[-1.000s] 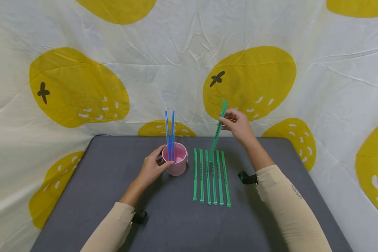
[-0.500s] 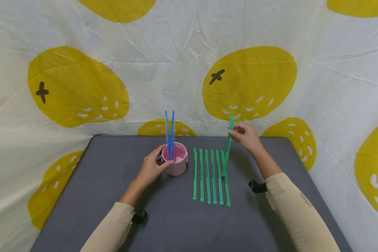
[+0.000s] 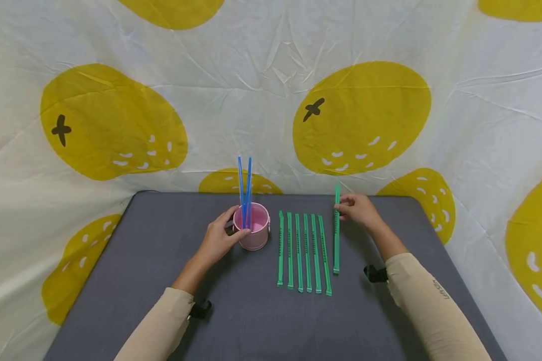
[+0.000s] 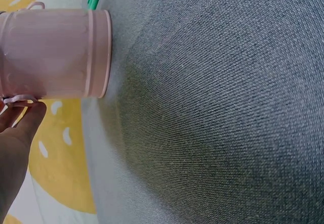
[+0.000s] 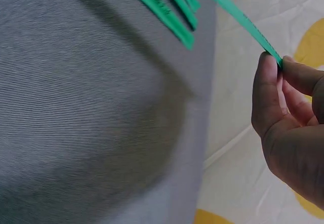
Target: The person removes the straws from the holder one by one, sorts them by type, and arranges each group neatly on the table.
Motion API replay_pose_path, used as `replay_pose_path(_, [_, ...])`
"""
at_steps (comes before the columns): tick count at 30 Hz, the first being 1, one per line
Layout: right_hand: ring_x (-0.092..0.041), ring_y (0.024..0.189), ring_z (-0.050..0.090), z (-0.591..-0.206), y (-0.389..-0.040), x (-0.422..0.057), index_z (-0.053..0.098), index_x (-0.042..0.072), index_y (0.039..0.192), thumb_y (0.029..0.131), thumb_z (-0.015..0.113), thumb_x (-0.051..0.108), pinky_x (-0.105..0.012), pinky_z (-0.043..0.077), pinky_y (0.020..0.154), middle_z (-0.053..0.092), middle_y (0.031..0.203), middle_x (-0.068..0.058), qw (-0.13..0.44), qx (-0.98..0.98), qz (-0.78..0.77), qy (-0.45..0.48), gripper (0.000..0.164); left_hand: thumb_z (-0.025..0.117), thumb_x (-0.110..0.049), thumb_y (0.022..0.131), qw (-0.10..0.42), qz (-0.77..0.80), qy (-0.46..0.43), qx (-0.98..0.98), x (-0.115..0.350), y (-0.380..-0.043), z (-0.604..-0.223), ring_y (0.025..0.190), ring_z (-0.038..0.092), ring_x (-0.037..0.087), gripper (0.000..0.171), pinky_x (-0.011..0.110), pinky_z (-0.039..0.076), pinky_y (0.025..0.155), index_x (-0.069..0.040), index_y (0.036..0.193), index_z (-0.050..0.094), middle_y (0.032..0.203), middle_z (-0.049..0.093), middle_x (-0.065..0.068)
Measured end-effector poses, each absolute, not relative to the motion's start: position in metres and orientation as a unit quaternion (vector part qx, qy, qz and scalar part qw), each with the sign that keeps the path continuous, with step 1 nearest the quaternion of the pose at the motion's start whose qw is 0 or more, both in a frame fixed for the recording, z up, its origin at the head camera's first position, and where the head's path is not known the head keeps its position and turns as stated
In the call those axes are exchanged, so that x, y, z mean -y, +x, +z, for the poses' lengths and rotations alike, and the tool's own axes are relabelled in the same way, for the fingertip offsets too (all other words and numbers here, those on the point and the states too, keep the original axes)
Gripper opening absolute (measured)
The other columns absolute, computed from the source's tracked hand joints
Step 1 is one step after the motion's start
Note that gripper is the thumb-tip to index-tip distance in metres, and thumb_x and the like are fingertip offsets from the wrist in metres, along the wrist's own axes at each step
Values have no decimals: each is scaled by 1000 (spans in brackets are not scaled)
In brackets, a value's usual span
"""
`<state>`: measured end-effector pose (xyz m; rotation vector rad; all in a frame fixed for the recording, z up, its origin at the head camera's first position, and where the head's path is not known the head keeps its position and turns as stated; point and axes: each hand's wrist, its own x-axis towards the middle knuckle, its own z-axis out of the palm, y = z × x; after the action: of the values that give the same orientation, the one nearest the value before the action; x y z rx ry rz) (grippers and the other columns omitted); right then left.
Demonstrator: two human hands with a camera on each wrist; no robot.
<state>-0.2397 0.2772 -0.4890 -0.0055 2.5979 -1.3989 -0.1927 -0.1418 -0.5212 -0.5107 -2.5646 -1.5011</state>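
Observation:
My left hand (image 3: pixel 218 235) grips the left side of a small pink bucket (image 3: pixel 255 239), its thumb at the near rim. In the left wrist view, fingertips touch the handle lug on the bucket wall (image 4: pixel 50 52). Blue straws (image 3: pixel 241 183) stand upright inside, leaning against the rim. Between thumb and fingers, my right hand (image 3: pixel 359 208) pinches a green wrapped straw (image 3: pixel 336 240) near its upper end. That straw hangs to the right of a row of similar green wrapped straws (image 3: pixel 306 255) lying parallel on the table. The right wrist view shows the pinched straw (image 5: pixel 243 19) from the side.
The dark grey table (image 3: pixel 253 321) ends at a far edge close behind both hands. Beyond it hangs a pale cloth backdrop (image 3: pixel 235 115) with yellow fruit prints. Dark straps (image 3: pixel 200 310) stick out at both wrists.
My right hand has moved right and down with the green wrapped straw, from above the row to beside its right end. The left hand and bucket have stayed in place.

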Motion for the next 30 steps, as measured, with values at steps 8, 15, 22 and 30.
replay_pose_path(8, [-18,79,75,-518,-236,-281,53,-15,137,103,64,14,-35,65,78,67,124,-32,145,-873,-465,19,46,87,-28,86,60,-497,-171,849,142,-194,-519,126,65,32,75,42,59,98,-9,150,52,143,62,16])
replay_pose_path(15, [-11,75,72,-528,-228,-275,55,-17,132,101,66,8,-29,65,70,68,118,-31,160,-847,-506,44,41,87,-28,85,53,-497,-164,851,142,-194,-516,128,64,32,77,43,59,98,-8,151,51,144,61,15])
replay_pose_path(22, [-11,71,70,-533,-218,-273,58,-18,121,98,68,3,-26,64,65,71,102,-21,159,-833,-527,47,33,87,-27,85,51,-499,-163,849,142,-191,-516,127,65,33,78,44,59,98,-7,151,51,144,61,16])
replay_pose_path(30, [-12,71,70,-533,-217,-266,58,-17,123,99,67,4,-29,64,66,71,105,-26,163,-846,-504,58,34,87,-28,85,57,-503,-163,847,142,-193,-512,125,66,33,76,44,59,98,-8,150,52,142,62,16])
